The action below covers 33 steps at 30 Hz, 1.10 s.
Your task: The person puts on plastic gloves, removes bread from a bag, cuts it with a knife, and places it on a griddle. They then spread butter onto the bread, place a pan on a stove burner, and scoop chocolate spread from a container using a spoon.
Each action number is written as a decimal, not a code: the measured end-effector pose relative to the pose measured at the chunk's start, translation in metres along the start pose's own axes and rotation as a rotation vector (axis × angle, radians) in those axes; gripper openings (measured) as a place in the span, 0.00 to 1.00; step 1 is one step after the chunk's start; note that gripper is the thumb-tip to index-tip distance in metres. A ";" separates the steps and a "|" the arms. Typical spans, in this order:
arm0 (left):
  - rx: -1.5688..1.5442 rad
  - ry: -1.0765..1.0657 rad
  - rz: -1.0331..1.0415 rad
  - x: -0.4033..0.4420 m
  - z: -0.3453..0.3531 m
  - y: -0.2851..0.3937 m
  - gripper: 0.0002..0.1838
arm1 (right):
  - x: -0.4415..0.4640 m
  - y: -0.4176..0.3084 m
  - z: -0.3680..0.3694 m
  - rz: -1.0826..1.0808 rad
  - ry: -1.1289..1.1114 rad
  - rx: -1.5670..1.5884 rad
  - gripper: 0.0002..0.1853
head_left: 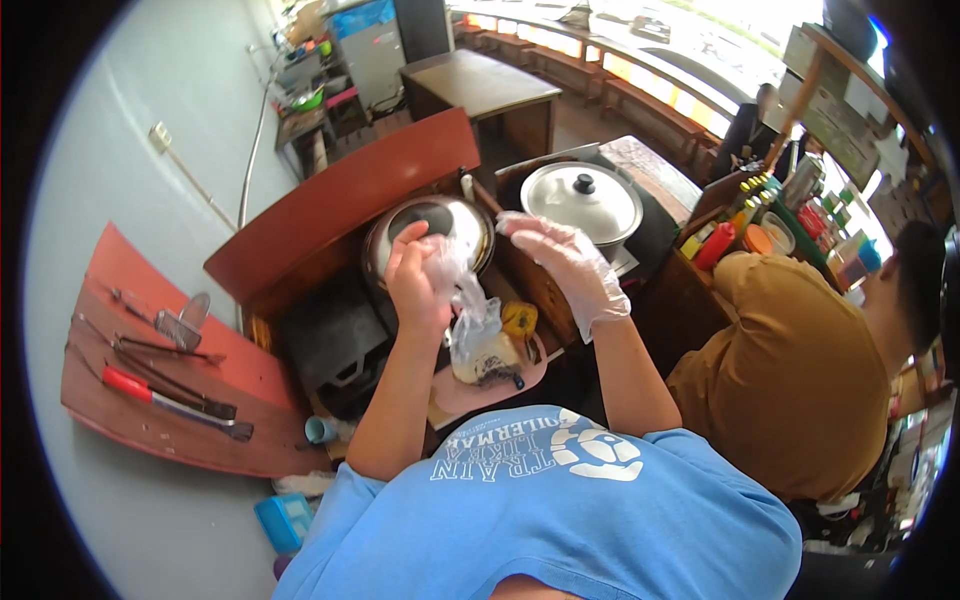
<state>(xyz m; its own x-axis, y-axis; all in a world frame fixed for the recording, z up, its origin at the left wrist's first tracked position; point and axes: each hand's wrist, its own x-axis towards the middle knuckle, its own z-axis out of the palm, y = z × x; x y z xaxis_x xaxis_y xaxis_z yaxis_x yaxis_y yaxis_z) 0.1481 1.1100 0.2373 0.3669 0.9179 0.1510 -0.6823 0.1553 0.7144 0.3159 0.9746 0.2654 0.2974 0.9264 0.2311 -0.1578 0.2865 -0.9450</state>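
Note:
My right hand (570, 265) wears a clear plastic glove, its fingers stretched out with nothing between them. On the left, my bare left hand (415, 275) is raised with its fingers bent round crumpled clear plastic (455, 265); whether this is a glove or part of a bag, I cannot tell. Just below it, a clear plastic bag (480, 345) with pale and dark contents rests on a pink board (455, 393). A yellow-orange item (519, 319) lies beside the bag. Behind my hands are a round metal lid (460, 222) and a lidded pot (580, 203).
A co-worker in a brown shirt (790, 375) is close on my right, near sauce bottles (715, 245). Tongs (170, 398) and a strainer (182, 322) hang on the red panel at left. Another person (745, 135) is farther back.

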 end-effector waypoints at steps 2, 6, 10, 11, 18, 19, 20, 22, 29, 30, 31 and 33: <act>0.070 0.137 0.182 -0.006 0.010 0.002 0.20 | 0.003 0.015 0.022 0.067 -0.120 -0.101 0.23; 0.030 0.084 0.320 -0.028 0.012 0.018 0.21 | 0.005 0.019 0.067 0.132 -0.151 -0.170 0.31; 0.132 0.092 0.375 -0.037 -0.013 0.026 0.25 | 0.005 0.024 0.092 0.077 -0.176 0.008 0.29; 0.131 0.102 0.391 -0.040 -0.018 0.029 0.25 | 0.005 0.027 0.096 0.083 -0.184 0.040 0.29; 0.217 0.160 0.362 -0.057 -0.059 0.036 0.19 | 0.006 0.058 0.125 -0.046 0.041 -0.124 0.06; 0.279 0.121 0.358 -0.061 -0.063 0.041 0.18 | 0.008 0.061 0.125 -0.022 0.081 -0.082 0.06; 0.340 0.082 0.353 -0.066 -0.068 0.046 0.18 | 0.010 0.066 0.121 0.002 0.122 -0.040 0.05; 0.316 -0.095 0.347 -0.074 -0.083 0.056 0.17 | 0.018 0.077 0.113 -0.012 0.199 -0.043 0.04; 0.336 -0.122 0.228 -0.067 -0.073 0.065 0.20 | 0.004 0.087 0.117 -0.108 0.155 0.098 0.03; 0.300 -0.178 0.157 -0.066 -0.074 0.063 0.21 | 0.000 0.088 0.125 -0.141 0.179 0.031 0.04; 0.324 -0.247 0.133 -0.069 -0.071 0.066 0.18 | -0.002 0.088 0.129 -0.155 0.203 -0.035 0.04; 0.422 -0.228 0.118 -0.070 -0.076 0.067 0.15 | -0.007 0.091 0.131 -0.167 0.240 -0.103 0.05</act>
<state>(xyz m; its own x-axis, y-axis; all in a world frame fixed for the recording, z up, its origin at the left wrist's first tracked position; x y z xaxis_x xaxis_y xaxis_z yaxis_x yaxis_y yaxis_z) 0.0285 1.0840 0.2231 0.4638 0.8096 0.3599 -0.4295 -0.1498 0.8905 0.1763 1.0260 0.2085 0.5271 0.7806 0.3358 0.0047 0.3925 -0.9197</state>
